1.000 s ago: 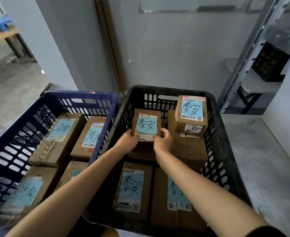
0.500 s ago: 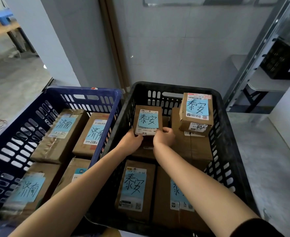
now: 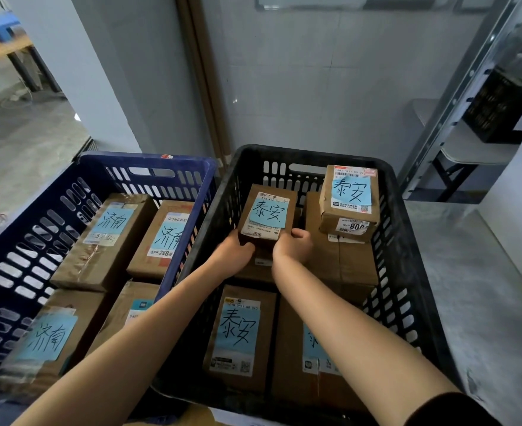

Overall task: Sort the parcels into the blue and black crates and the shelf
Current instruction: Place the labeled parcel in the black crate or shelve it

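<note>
Blue crate [image 3: 143,159] at left, its parcels [image 3: 106,241] face up with blue notes reading 济南; left grip [image 3: 233,252] curled round near-left corner of small brown parcel [image 3: 267,215]; right grip [image 3: 295,247] curled round near-right corner; parcel sits far-left in black crate [image 3: 309,153], above another box, long axis pointing away from person, note 泰安 up; stacked parcel [image 3: 350,198] right of it also reads 泰安, sticker "800".

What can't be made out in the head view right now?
Head view:
- Label on the near-right parcel in the black crate: mostly covered by the right forearm.
- Label on the near parcel in the blue crate: cut by the left forearm.
- Fingertips of the left hand and right hand: hidden behind the held parcel.
- Contents of the dark crate at far right: dim, distant.
</note>
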